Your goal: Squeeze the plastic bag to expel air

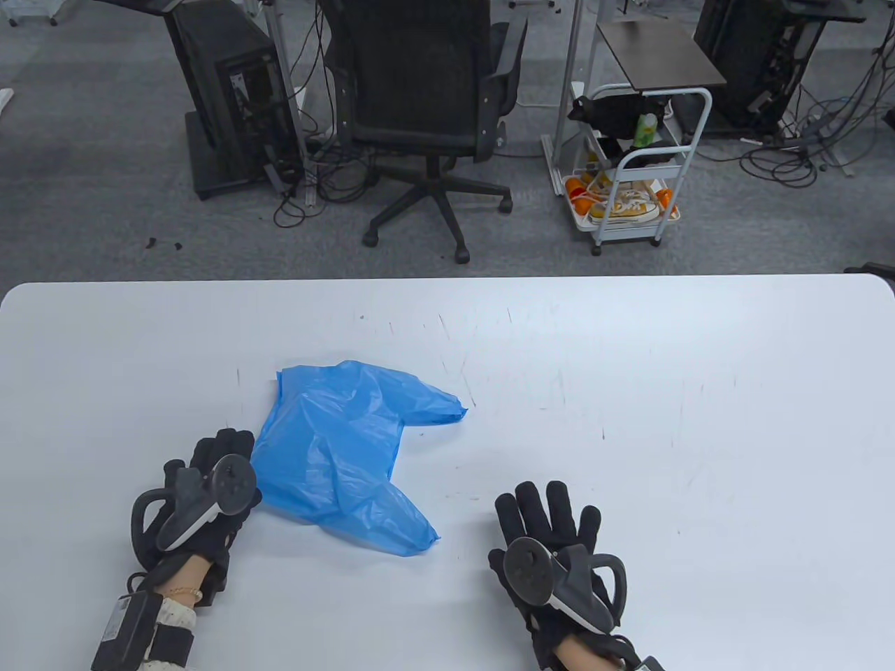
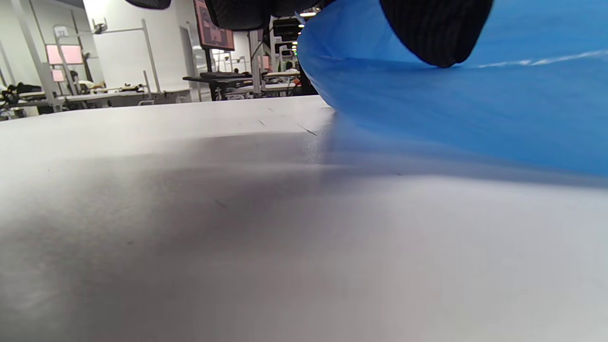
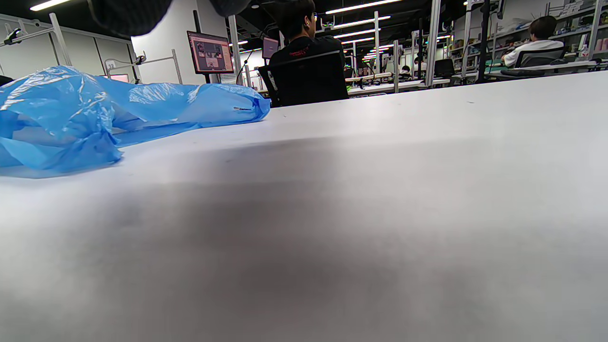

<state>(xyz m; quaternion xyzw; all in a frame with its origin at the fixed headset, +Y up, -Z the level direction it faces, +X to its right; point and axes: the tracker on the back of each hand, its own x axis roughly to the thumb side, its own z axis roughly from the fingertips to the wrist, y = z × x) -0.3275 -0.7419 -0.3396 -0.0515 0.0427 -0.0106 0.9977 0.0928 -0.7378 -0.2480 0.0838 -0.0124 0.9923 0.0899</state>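
A crumpled blue plastic bag (image 1: 342,454) lies on the white table (image 1: 664,391), left of centre. My left hand (image 1: 227,454) rests on the table at the bag's left edge. In the left wrist view a gloved fingertip (image 2: 432,33) hangs right in front of the bag (image 2: 475,109), and nothing is gripped. My right hand (image 1: 549,507) lies flat with its fingers spread, well right of the bag and apart from it. In the right wrist view the bag (image 3: 71,114) lies at the left, somewhat puffed.
Beyond the table's far edge stand a black office chair (image 1: 426,84) and a white cart (image 1: 629,168) on the floor. Bare white table stretches to the right and far side of the bag.
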